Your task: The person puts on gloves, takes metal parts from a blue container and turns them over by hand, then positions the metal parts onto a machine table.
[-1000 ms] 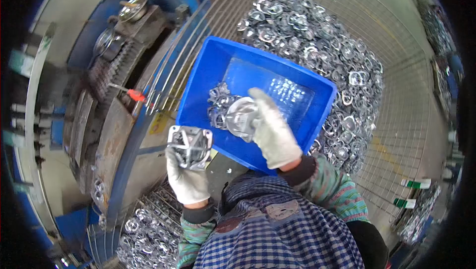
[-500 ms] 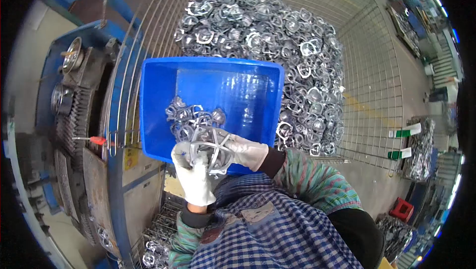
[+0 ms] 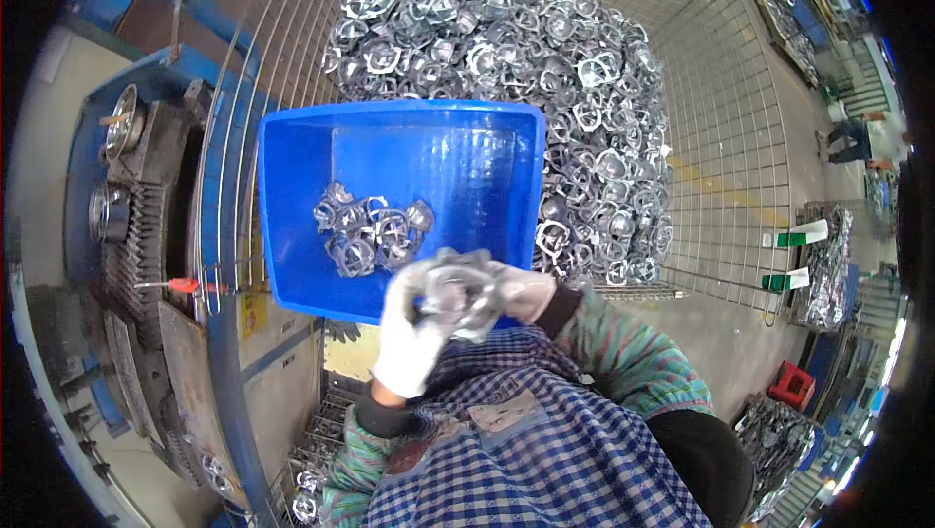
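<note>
A silver metal casting (image 3: 458,296), round with open spokes, is held up between my two gloved hands, smeared by motion. My left hand (image 3: 404,338), in a white glove, is closed around its left side. On its right side my right hand (image 3: 526,292) grips it, the fingers partly hidden behind the metal. Both hands are at the near edge of a blue plastic bin (image 3: 448,153). Inside the bin lies a small heap of similar castings (image 3: 365,236), just beyond my hands.
A wire mesh cage (image 3: 726,138) surrounds the bin and a large pile of castings (image 3: 594,168). To the left stands a blue-framed machine (image 3: 146,207) with a red-handled screwdriver (image 3: 183,285). A red crate (image 3: 792,385) is on the floor at right.
The casting and both hands have shifted slightly right, and the casting has turned and blurred. The bin and cage appear slightly higher and further left in view.
</note>
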Demonstrator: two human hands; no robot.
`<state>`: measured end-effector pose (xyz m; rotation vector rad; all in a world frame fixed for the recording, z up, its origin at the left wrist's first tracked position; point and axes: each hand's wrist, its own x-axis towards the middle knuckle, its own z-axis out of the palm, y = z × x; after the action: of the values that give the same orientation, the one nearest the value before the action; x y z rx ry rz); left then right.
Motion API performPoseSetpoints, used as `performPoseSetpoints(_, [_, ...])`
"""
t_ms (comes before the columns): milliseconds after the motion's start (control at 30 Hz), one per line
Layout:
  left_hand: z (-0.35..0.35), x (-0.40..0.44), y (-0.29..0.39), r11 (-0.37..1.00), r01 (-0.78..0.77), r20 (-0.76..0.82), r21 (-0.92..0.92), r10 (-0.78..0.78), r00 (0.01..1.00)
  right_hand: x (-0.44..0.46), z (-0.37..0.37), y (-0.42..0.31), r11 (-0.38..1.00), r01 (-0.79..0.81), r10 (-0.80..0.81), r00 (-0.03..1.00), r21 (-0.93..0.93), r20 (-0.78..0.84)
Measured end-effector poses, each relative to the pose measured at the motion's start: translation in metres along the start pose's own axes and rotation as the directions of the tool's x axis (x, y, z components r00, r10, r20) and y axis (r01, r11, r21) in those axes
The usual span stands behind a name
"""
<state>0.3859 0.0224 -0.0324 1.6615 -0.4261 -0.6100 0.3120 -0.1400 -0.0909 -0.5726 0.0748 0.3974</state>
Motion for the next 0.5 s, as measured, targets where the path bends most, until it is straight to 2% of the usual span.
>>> performPoseSetpoints(33, [0.003,0.001,-0.004,0.971,-0.144,0.109,0.192,0.124,0.986,-0.013,0.0,-0.009,0.999,-0.023,0.021,0.997,-0.026,-0.072])
performPoseSetpoints(100, [0.01,0.0,0.015,0.858,-0.329,0.223,0.394,0.258,0.94,-0.043,-0.027,0.003,0.991,-0.064,0.089,0.97,0.116,-0.228])
performPoseSetpoints(133, [0.018,-0.003,0.018,0.869,-0.331,0.208,0.367,0.27,0.94,-0.055,-0.015,-0.005,0.997,-0.028,0.005,0.945,-0.066,-0.326])
performPoseSetpoints(200, [0.025,-0.008,0.022,0.91,-0.32,0.308,0.265,0.235,0.922,-0.076,-0.029,-0.01,0.999,-0.022,0.015,0.992,-0.048,-0.128])
performPoseSetpoints(233, [0.026,-0.01,0.02,0.936,-0.287,0.351,0.202,0.204,0.914,-0.083,-0.052,0.014,0.98,0.067,-0.108,0.97,-0.187,-0.219])
performPoseSetpoints(267, [0.026,-0.013,0.018,0.966,-0.231,0.361,0.119,0.175,0.916,-0.096,-0.07,0.027,0.984,0.04,-0.086,0.96,-0.174,-0.266])
performPoseSetpoints(300, [0.026,-0.016,0.015,0.984,-0.174,0.375,0.034,0.149,0.915,-0.11,-0.079,0.03,0.997,0.014,-0.04,0.941,-0.078,-0.335])
performPoseSetpoints(333, [0.026,-0.02,0.009,0.995,-0.054,0.389,-0.081,0.081,0.918,-0.125,-0.088,0.034,1.0,0.002,0.007,0.916,0.02,-0.401])
performPoseSetpoints(367, [0.025,-0.022,0.005,0.996,-0.048,0.377,-0.078,0.074,0.923,-0.129,-0.092,0.035,0.999,-0.028,0.033,0.914,0.018,-0.404])
performPoseSetpoints(433, [0.022,-0.024,-0.002,0.916,0.115,0.333,-0.384,0.021,0.943,-0.122,-0.076,0.025,0.996,-0.089,0.087,0.908,0.014,-0.41])
performPoseSetpoints(467, [0.02,-0.017,-0.005,0.921,0.169,0.379,-0.35,-0.025,0.925,-0.117,-0.054,0.01,0.996,-0.081,0.09,0.949,0.044,-0.303])
performPoseSetpoints(500, [0.019,-0.015,-0.006,0.899,0.13,0.344,-0.419,0.025,0.938,-0.101,-0.024,-0.009,0.995,-0.071,0.085,0.977,0.076,-0.197])
